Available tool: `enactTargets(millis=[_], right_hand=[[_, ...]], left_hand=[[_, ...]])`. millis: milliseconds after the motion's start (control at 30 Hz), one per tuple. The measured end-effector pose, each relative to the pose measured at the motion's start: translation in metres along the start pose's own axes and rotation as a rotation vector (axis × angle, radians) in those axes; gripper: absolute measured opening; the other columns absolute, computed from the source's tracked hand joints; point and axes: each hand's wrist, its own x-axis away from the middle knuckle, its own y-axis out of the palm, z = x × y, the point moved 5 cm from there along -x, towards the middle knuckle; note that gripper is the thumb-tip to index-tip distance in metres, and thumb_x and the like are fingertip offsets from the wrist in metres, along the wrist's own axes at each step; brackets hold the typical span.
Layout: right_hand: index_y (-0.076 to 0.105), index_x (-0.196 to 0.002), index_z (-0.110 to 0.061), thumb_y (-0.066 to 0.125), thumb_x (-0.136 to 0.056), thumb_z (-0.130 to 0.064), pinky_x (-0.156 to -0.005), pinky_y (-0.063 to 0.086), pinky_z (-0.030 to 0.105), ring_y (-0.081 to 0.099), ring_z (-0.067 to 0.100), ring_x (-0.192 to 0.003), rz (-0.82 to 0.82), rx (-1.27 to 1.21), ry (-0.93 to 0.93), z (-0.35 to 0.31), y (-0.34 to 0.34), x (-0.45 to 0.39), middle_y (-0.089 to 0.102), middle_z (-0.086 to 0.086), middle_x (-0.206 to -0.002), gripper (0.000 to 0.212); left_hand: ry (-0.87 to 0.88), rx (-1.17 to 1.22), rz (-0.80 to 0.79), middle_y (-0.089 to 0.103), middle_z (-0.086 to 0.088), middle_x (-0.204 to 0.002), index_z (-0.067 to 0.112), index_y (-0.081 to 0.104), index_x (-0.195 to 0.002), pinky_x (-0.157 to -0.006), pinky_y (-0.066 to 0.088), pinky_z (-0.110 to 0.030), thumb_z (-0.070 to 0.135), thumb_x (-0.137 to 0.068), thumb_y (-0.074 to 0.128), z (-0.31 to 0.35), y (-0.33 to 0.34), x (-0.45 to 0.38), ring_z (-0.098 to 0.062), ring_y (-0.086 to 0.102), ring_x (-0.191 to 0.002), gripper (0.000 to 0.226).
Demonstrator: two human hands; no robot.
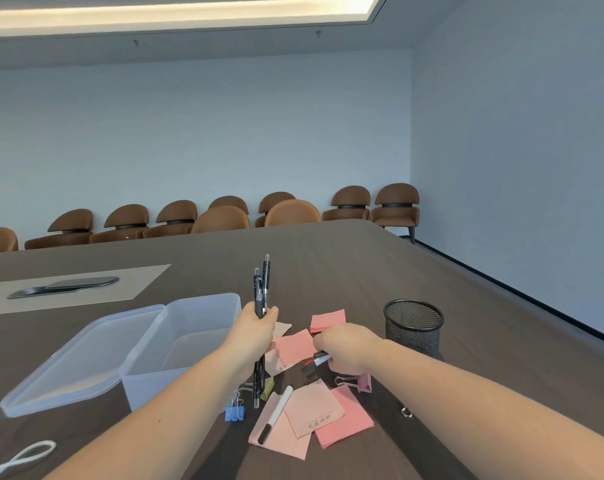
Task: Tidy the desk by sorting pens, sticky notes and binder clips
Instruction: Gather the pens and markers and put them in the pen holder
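My left hand holds two black pens upright above the desk. To its right, my right hand is closed around markers lying on the desk, one with a red cap end. Pink sticky notes lie scattered between and below the hands, with a small stack further back. On the near notes rests a white marker with a black cap. A blue binder clip sits near my left forearm. Beside my right wrist lies a pink binder clip.
A black mesh pen cup stands at the right. A clear plastic box with its lid open sits at the left. A white loop of cord lies at the near left. Brown chairs line the far side.
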Motion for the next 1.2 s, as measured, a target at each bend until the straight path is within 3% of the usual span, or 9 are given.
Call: enactTargets(millis=[100, 233, 333, 400, 533, 633, 867, 1067, 1200], right_hand=[[0.055, -0.104, -0.01, 0.053, -0.085, -0.007, -0.055, 0.039, 0.028, 0.056, 0.028, -0.083, 0.135, -0.163, 0.026, 0.006, -0.017, 0.007, 0.063, 0.012, -0.104, 0.019], [0.042, -0.089, -0.018, 0.056, -0.087, -0.014, -0.052, 0.033, 0.023, 0.048, 0.024, -0.075, 0.298, -0.431, 0.088, 0.019, -0.033, 0.018, 0.054, 0.001, -0.081, 0.014], [0.046, -0.089, -0.015, 0.052, -0.09, -0.014, -0.055, 0.033, 0.023, 0.046, 0.021, -0.071, 0.389, -0.615, 0.157, 0.027, -0.036, 0.024, 0.044, -0.004, -0.07, 0.006], [0.049, -0.091, -0.013, 0.05, -0.091, -0.015, -0.058, 0.036, 0.022, 0.046, 0.017, -0.068, 0.422, -0.718, 0.207, 0.029, -0.038, 0.026, 0.045, -0.002, -0.071, 0.002], [0.049, -0.077, -0.017, 0.048, -0.093, -0.016, -0.065, 0.043, 0.029, 0.047, 0.017, -0.068, 0.424, -0.92, 0.262, 0.028, -0.038, 0.024, 0.047, 0.0, -0.071, 0.016], [0.048, -0.079, -0.014, 0.048, -0.093, -0.017, -0.061, 0.044, 0.028, 0.046, 0.014, -0.063, 0.405, -0.958, 0.264, 0.025, -0.039, 0.022, 0.046, 0.0, -0.069, 0.014], [0.047, -0.077, -0.015, 0.048, -0.094, -0.016, -0.052, 0.039, 0.019, 0.044, 0.01, -0.058, 0.37, -0.921, 0.255, 0.019, -0.042, 0.024, 0.044, -0.001, -0.066, 0.017], [0.05, -0.088, -0.012, 0.049, -0.095, -0.016, -0.056, 0.042, 0.019, 0.047, 0.011, -0.064, 0.371, -0.919, 0.267, 0.019, -0.042, 0.029, 0.046, -0.001, -0.069, 0.008], [0.057, -0.097, -0.003, 0.047, -0.095, -0.016, -0.056, 0.042, 0.02, 0.048, 0.012, -0.066, 0.357, -0.914, 0.272, 0.019, -0.042, 0.029, 0.049, 0.001, -0.072, 0.016]], left_hand=[[-0.042, -0.155, -0.037, 0.039, -0.002, -0.069, 0.015, 0.041, -0.085, -0.07, 0.041, -0.033, 0.024, -0.096, 0.049, -0.007, 0.002, 0.003, -0.016, 0.036, -0.059, 0.016], [-0.142, -0.368, -0.135, 0.043, -0.005, -0.075, 0.012, 0.044, -0.086, -0.058, 0.037, -0.026, 0.01, -0.085, 0.06, -0.017, 0.011, 0.012, -0.017, 0.038, -0.056, 0.016], [-0.173, -0.522, -0.197, 0.045, -0.006, -0.074, 0.012, 0.045, -0.076, -0.051, 0.035, -0.022, 0.006, -0.076, 0.07, -0.019, 0.015, 0.022, -0.017, 0.042, -0.055, 0.025], [-0.204, -0.636, -0.228, 0.048, -0.006, -0.081, 0.011, 0.048, -0.083, -0.058, 0.041, -0.024, 0.014, -0.074, 0.074, -0.022, 0.017, 0.026, -0.017, 0.048, -0.064, 0.028], [-0.287, -0.81, -0.285, 0.05, -0.008, -0.105, 0.009, 0.047, -0.112, -0.075, 0.046, -0.029, 0.021, -0.076, 0.075, -0.032, 0.019, 0.027, -0.024, 0.053, -0.093, 0.047], [-0.323, -0.919, -0.31, 0.05, -0.007, -0.113, 0.008, 0.044, -0.127, -0.079, 0.047, -0.03, 0.026, -0.075, 0.074, -0.037, 0.021, 0.026, -0.025, 0.056, -0.104, 0.063], [-0.266, -0.971, -0.342, 0.051, -0.007, -0.113, 0.009, 0.044, -0.13, -0.081, 0.047, -0.029, 0.028, -0.079, 0.07, -0.038, 0.035, 0.027, -0.023, 0.055, -0.104, 0.06], [-0.218, -0.979, -0.326, 0.048, -0.006, -0.102, 0.009, 0.047, -0.124, -0.071, 0.045, -0.025, 0.021, -0.082, 0.066, -0.04, 0.036, 0.025, -0.021, 0.052, -0.093, 0.048], [-0.159, -0.919, -0.293, 0.047, -0.003, -0.085, 0.01, 0.051, -0.112, -0.055, 0.038, -0.02, 0.015, -0.086, 0.06, -0.038, 0.035, 0.023, -0.021, 0.049, -0.084, 0.028]])
